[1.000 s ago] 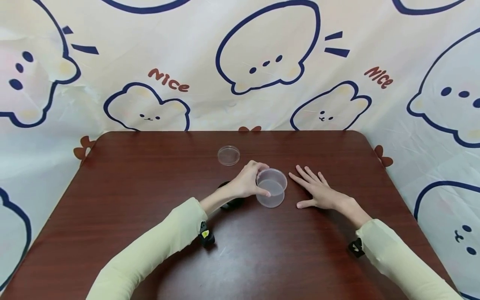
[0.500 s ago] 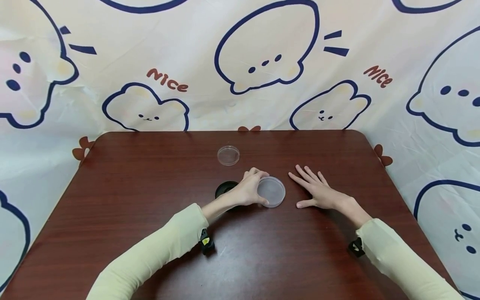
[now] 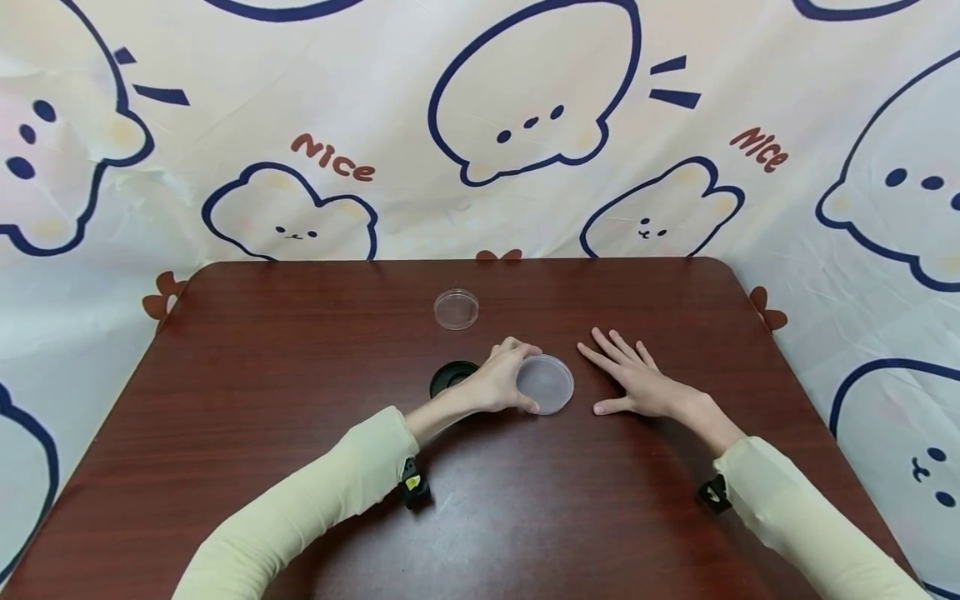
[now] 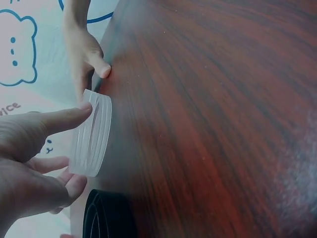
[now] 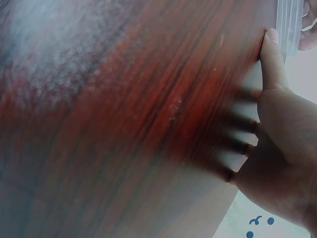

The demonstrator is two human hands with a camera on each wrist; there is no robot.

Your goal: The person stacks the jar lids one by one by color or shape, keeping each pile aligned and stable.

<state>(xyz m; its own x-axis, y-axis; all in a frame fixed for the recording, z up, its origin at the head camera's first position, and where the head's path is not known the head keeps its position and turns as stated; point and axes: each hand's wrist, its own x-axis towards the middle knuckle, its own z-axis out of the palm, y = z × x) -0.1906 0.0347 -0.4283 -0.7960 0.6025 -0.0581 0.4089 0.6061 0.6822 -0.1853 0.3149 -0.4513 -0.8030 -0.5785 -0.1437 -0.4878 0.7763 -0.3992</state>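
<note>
My left hand (image 3: pixel 491 385) holds clear round plastic dishes (image 3: pixel 546 385) stacked on the table, thumb at the near side and fingers at the far side. From the left wrist, the stack's ridged clear wall (image 4: pixel 94 136) shows between thumb and fingertips. Just to the right of it, my right hand (image 3: pixel 633 383) lies on the table with fingers spread, holding nothing. In the right wrist view its thumb points toward the dish edge (image 5: pixel 288 25). A black round ring-like piece (image 3: pixel 448 375) sits partly hidden behind my left hand and wrist.
Another clear shallow dish (image 3: pixel 456 310) lies farther back on the brown wooden table (image 3: pixel 300 350). A cartoon-printed cloth (image 3: pixel 480 217) hangs behind the table and along its sides.
My left hand has lowered the upper clear dish onto the lower one, so they now line up. More of the black ring shows. My right hand has stayed in place.
</note>
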